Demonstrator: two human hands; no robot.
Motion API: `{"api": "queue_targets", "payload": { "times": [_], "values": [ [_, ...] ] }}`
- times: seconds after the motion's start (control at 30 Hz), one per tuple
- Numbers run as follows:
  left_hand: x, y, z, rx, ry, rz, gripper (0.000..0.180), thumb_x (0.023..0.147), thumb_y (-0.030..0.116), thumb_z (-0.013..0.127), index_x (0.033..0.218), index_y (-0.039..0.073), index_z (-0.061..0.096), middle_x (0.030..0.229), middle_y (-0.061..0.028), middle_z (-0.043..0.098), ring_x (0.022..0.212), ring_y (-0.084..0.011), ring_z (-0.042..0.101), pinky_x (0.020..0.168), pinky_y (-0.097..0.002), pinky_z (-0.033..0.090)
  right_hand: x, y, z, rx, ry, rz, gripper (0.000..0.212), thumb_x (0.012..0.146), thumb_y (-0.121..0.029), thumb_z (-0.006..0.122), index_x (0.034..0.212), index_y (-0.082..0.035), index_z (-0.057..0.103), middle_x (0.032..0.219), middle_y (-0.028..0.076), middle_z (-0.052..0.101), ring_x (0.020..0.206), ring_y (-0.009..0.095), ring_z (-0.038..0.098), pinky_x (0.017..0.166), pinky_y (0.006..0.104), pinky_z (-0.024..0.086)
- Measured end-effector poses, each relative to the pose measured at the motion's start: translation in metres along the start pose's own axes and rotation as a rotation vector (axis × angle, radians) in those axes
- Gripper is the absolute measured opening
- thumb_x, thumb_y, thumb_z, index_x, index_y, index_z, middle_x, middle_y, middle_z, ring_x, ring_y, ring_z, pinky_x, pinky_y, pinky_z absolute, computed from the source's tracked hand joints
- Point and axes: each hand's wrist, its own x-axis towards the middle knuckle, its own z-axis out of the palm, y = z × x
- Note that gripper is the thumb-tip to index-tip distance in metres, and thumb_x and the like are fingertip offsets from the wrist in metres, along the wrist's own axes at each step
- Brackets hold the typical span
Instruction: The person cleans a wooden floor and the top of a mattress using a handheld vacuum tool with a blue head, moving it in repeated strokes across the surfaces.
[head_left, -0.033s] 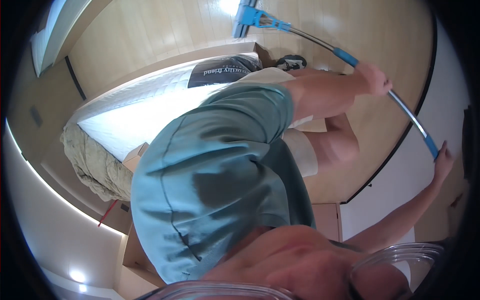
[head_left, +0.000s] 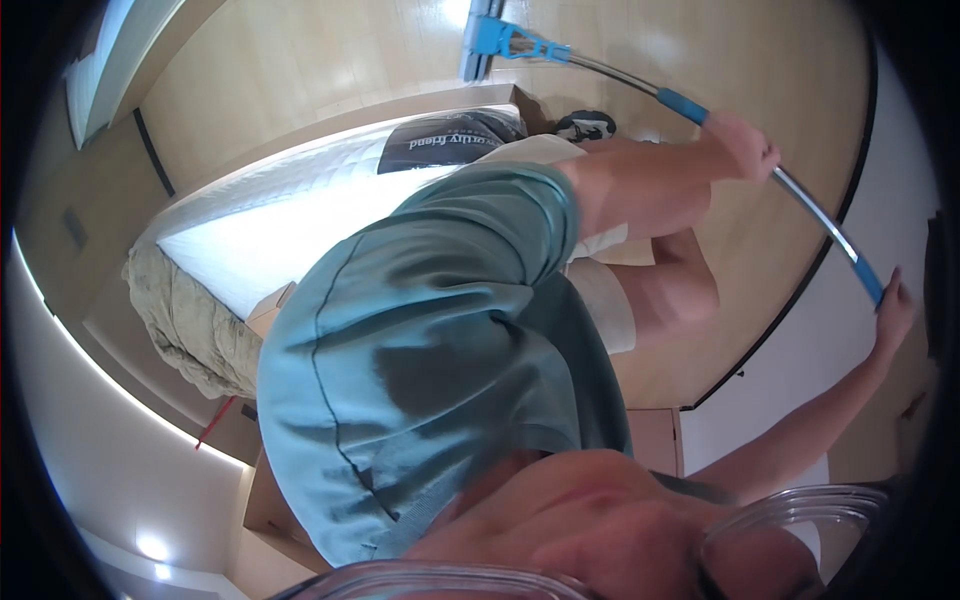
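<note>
A mop with a silver pole and blue grips crosses the upper right. Its grey-and-blue head rests on the wood-look floor at the top of the view. My left hand is wrapped round the pole just above the middle blue grip. Farther up, my right hand holds the blue end grip, its fingers partly hidden. My left arm reaches out of a loose teal sleeve, in front of my bent legs. The right arm stretches out at the lower right.
A white mattress with a dark printed panel lies at the left, on a low base. A crumpled olive quilt hangs at its end. A dark shoe stands on the floor. The pale wall with dark skirting runs along the right.
The mop head has slid slightly to the left. Both hands have shifted a little with the pole, the right one slightly up and to the right; their grips look the same.
</note>
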Motion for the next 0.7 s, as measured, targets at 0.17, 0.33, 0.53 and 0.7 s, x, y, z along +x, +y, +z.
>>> {"api": "queue_targets", "payload": {
  "times": [0.17, 0.33, 0.53, 0.7],
  "values": [
    [-0.006, -0.117, -0.079, 0.354, 0.479, 0.344, 0.027, 0.089, 0.035, 0.057, 0.072, 0.018, 0.07, 0.068, -0.0076, 0.067, 0.061, -0.0329, 0.065, 0.06, -0.0428, 0.053, 0.062, -0.147, -0.012, -0.074, 0.108, -0.078, 0.067, 0.097, -0.061, 0.045, 0.117, -0.003, 0.07, 0.113, 0.025, 0.068, 0.111, 0.036, 0.065, 0.097, 0.0425, 0.049],
    [-0.136, -0.271, -0.25, 0.522, 0.356, -0.182, 0.031, 0.085, 0.038, 0.059, 0.074, 0.012, 0.071, 0.077, -0.0146, 0.071, 0.065, -0.0361, 0.068, 0.061, -0.0476, 0.056, -0.136, -0.437, -0.024, 0.081, -0.119, -0.165, 0.058, 0.092, -0.053, 0.044, 0.109, -0.004, 0.072, 0.11, 0.022, 0.07, 0.106, 0.041, 0.066, 0.093, 0.0448, 0.05],
    [-0.333, -0.446, -0.383, 0.613, 0.571, -0.34, 0.018, 0.087, 0.019, 0.052, 0.088, 0.006, 0.064, 0.086, -0.0239, 0.067, 0.089, -0.0414, 0.066, 0.078, -0.0506, 0.052, -0.318, -0.614, 0.07, 0.437, -0.172, -0.856, 0.056, 0.1, -0.049, 0.046, 0.084, -0.005, 0.077, 0.072, 0.02, 0.07, 0.068, 0.037, 0.071, 0.066, 0.0488, 0.058],
    [-0.409, -0.5, -0.442, 0.776, 0.463, -0.49, 0.028, 0.094, 0.025, 0.042, 0.096, 0.007, 0.064, 0.094, -0.023, 0.068, 0.093, -0.0419, 0.065, 0.082, -0.0516, 0.051, -0.364, -0.679, 0.103, 0.584, -0.132, -1.056, 0.054, 0.1, -0.049, 0.051, 0.079, -0.006, 0.075, 0.07, 0.021, 0.069, 0.065, 0.036, 0.071, 0.057, 0.0469, 0.058]
  ]
}}
